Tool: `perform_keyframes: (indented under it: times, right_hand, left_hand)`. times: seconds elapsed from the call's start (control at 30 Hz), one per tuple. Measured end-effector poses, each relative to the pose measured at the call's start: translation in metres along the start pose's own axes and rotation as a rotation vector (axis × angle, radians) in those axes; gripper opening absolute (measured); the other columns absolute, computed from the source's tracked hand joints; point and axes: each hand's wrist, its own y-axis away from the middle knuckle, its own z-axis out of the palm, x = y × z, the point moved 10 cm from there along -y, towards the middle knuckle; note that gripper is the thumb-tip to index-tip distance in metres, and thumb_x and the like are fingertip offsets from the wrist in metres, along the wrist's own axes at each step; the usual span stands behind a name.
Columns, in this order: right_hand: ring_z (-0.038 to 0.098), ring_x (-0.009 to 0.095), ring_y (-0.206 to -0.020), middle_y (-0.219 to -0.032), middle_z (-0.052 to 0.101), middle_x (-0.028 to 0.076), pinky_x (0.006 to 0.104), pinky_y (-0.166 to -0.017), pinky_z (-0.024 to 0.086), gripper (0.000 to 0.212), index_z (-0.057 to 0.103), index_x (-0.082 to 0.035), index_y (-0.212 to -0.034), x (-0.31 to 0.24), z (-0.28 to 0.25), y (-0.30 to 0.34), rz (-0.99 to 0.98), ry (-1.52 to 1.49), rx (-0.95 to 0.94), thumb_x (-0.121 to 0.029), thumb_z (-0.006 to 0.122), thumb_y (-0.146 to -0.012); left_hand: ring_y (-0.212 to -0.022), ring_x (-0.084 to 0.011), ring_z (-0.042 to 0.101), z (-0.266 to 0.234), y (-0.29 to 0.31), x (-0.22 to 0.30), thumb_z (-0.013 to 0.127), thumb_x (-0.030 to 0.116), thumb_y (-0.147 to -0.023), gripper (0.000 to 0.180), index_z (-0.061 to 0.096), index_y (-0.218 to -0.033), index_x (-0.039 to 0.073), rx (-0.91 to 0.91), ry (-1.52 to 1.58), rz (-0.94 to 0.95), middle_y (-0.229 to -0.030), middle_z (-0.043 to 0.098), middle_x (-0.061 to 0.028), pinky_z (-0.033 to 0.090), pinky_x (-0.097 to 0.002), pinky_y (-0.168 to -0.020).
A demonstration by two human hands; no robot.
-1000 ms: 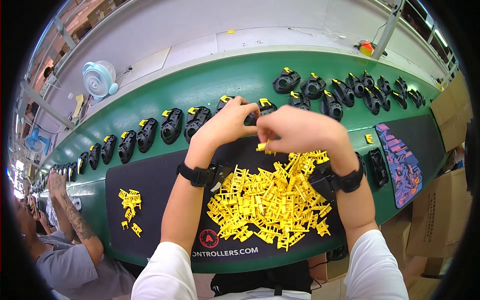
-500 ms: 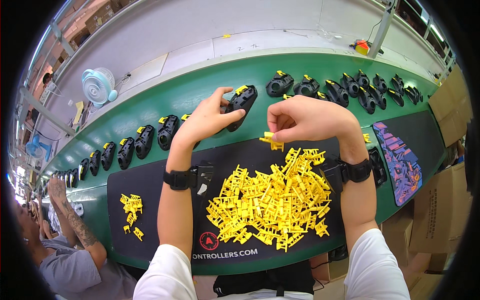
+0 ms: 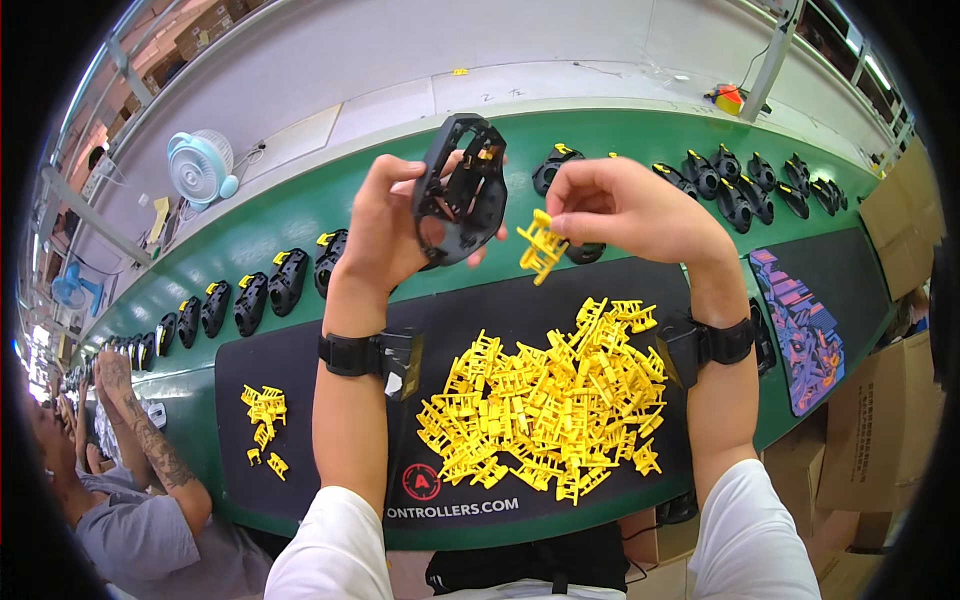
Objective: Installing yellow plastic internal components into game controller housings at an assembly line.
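Observation:
My left hand (image 3: 385, 225) is closed round a black plastic mouse shell (image 3: 460, 195), held up off the table with its hollow side showing. Between thumb and fingertips of my right hand (image 3: 625, 215) is a small yellow plastic clip (image 3: 542, 247), just right of the shell and apart from it. Below both hands, a heap of the same yellow clips (image 3: 550, 400) lies on a black mat (image 3: 340, 440). A smaller group of yellow clips (image 3: 263, 405) sits at the mat's left end.
Rows of black shells (image 3: 250, 305) with yellow pieces line the green table (image 3: 400, 130) to left and right. A patterned mat (image 3: 800, 330) lies at right, cardboard boxes (image 3: 875, 420) beyond. A light-blue fan (image 3: 198, 170) stands at the back left. A co-worker (image 3: 150, 530) sits at left.
My left hand has lifted the black mouse shell and turned it so its hollow inside shows. My right hand, still pinching the yellow clip, has risen slightly, and the clip has tilted.

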Motion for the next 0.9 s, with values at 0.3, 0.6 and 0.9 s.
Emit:
perform_keyframes:
  times: [0.3, 0.6, 0.9]
  right_hand:
    - [0.068, 0.011, -0.077, -0.092, 0.071, 0.008, 0.0236, -0.07, 0.054, 0.023, 0.064, 0.004, -0.116, -0.035, -0.039, 0.012, -0.163, -0.206, 0.403, -0.009, 0.064, -0.097]
    - [0.068, 0.013, -0.075, -0.083, 0.072, 0.008, 0.0279, -0.069, 0.053, 0.022, 0.069, 0.004, -0.104, -0.057, -0.043, 0.024, -0.207, 0.173, 0.592, -0.014, 0.067, -0.092]
    - [0.068, 0.013, -0.073, -0.08, 0.072, 0.008, 0.0291, -0.065, 0.053, 0.019, 0.067, 0.003, -0.1, -0.074, -0.049, 0.037, -0.211, 0.319, 0.745, -0.013, 0.067, -0.09]
  left_hand:
    - [-0.078, -0.0362, 0.07, 0.068, 0.036, 0.003, 0.066, 0.056, -0.066, 0.114, 0.031, -0.148, -0.014, -0.254, -0.144, -0.069, -0.13, 0.054, -0.0296, 0.051, -0.0303, -0.045]
    - [-0.092, -0.0296, 0.07, 0.077, 0.032, 0.014, 0.065, 0.044, -0.078, 0.089, 0.037, -0.147, -0.004, -0.297, -0.371, 0.026, -0.127, 0.055, -0.0228, 0.056, -0.0325, -0.07]
    - [-0.09, -0.0276, 0.07, 0.07, 0.029, 0.026, 0.066, 0.055, -0.078, 0.088, 0.047, -0.14, -0.005, -0.104, -0.485, 0.089, -0.13, 0.047, -0.0148, 0.057, -0.0291, -0.06]
